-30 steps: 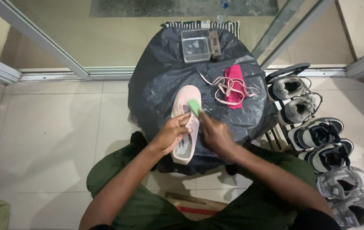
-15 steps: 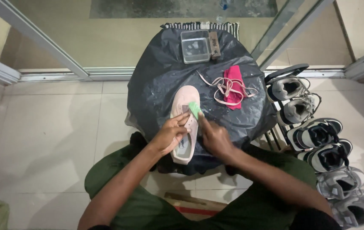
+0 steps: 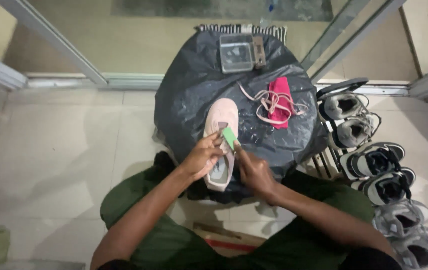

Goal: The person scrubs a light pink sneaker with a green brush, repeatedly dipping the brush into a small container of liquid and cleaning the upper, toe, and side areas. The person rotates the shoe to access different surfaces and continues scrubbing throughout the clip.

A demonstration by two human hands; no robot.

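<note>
A pale pink shoe (image 3: 220, 120) lies on a round table covered in black plastic sheet (image 3: 189, 95), toe pointing away from me. My left hand (image 3: 201, 156) grips the shoe at its middle. My right hand (image 3: 254, 170) holds a small green pad (image 3: 229, 137) against the shoe's opening, just right of the left fingers. Pink laces (image 3: 269, 102) and a magenta cloth (image 3: 280, 100) lie loose to the right of the shoe.
A clear plastic box (image 3: 236, 52) and a brown brush (image 3: 259, 50) sit at the table's far edge. A rack with several grey and black shoes (image 3: 374, 165) stands at the right. Glass sliding doors run behind the table. Pale tiles cover the floor.
Both hands stay on the shoe; the green pad has shifted slightly along the shoe's opening. The view has barely moved.
</note>
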